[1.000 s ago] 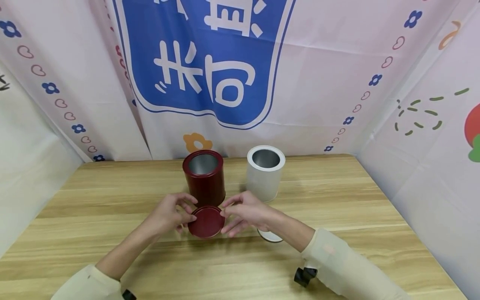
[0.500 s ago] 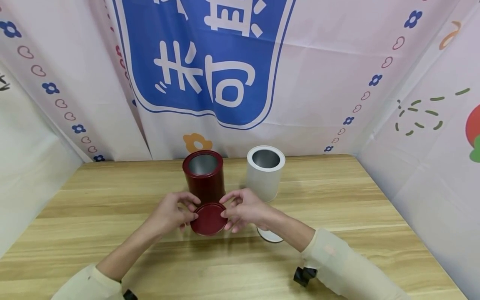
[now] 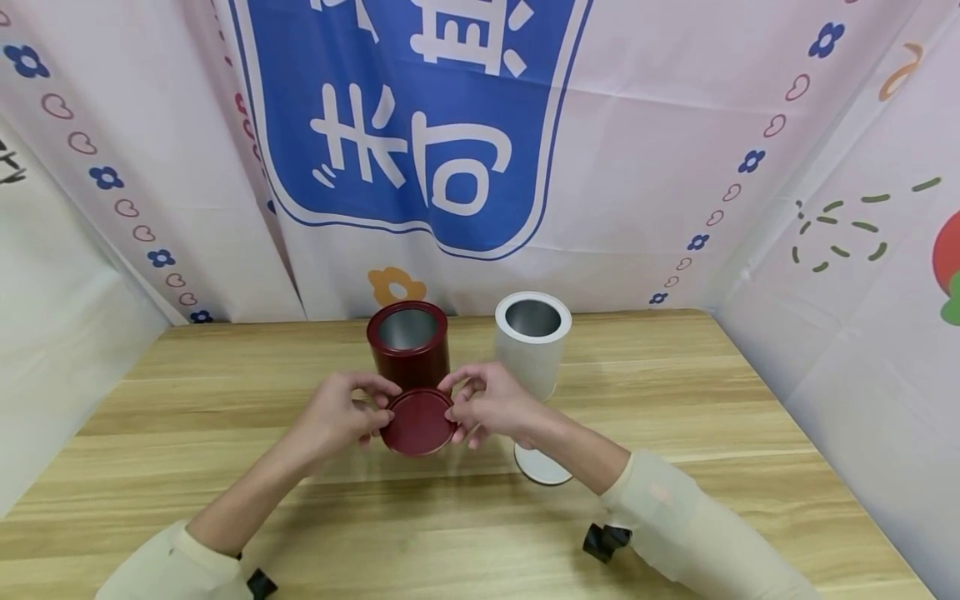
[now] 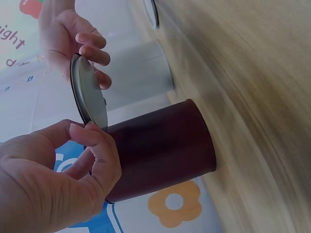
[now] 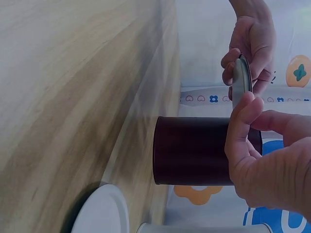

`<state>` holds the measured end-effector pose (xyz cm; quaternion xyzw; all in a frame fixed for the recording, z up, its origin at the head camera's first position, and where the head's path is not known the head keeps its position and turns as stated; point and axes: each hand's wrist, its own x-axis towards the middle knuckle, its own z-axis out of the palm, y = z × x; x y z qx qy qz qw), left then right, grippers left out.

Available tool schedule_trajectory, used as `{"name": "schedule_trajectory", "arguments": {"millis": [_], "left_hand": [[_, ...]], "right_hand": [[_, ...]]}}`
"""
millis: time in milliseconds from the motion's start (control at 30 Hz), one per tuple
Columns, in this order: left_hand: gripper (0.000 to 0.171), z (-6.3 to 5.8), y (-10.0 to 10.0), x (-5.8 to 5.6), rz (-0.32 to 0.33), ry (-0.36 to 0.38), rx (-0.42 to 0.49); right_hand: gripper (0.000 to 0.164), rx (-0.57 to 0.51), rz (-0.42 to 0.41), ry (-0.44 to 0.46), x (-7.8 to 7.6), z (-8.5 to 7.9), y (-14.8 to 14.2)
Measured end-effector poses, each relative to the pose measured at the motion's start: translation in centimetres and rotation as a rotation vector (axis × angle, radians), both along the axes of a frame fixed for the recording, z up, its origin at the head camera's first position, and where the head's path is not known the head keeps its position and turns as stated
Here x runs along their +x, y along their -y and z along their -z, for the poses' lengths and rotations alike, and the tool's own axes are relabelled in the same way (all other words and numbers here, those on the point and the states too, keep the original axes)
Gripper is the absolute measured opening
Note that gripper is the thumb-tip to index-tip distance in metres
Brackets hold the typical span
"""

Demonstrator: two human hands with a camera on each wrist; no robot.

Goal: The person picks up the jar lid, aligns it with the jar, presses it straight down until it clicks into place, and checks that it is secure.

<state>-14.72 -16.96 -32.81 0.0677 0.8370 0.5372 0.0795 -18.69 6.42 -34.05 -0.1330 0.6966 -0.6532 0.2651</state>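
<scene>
Both hands hold a round dark red lid point(image 3: 418, 422) by its opposite edges, raised above the table in front of the dark red can point(image 3: 408, 346). My left hand point(image 3: 341, 417) pinches the lid's left edge between thumb and fingers. On the other side my right hand point(image 3: 495, 406) pinches the right edge. The wrist views show the lid's silvery underside point(image 4: 91, 92) and the can standing upright just beyond it. That can is uncovered, its grey inside showing in the head view.
An uncovered white can point(image 3: 531, 350) stands to the right of the red one. A white lid point(image 3: 542, 467) lies on the wooden table point(image 3: 420, 533), partly under the right forearm. Printed cloth point(image 3: 637, 167) hangs behind and at both sides.
The red lid has risen and moved toward the red can, with both hands moving along with it. The right fingers have closed in on the lid's edge. Both cans stay in place.
</scene>
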Motion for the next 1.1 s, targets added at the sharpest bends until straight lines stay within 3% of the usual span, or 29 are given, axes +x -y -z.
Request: {"name": "schedule_trajectory", "arguments": {"millis": [567,1100], "left_hand": [[0.028,-2.2,0.2,-1.1,-0.01,-0.048,0.028],[0.031,-3.3,0.4,-1.8,-0.026,-0.065,0.022]], "right_hand": [[0.033,0.03,0.026,-0.066,-1.1,-2.6,0.1],[0.033,0.043,0.046,-0.1,-2.1,-3.6,0.4]]}}
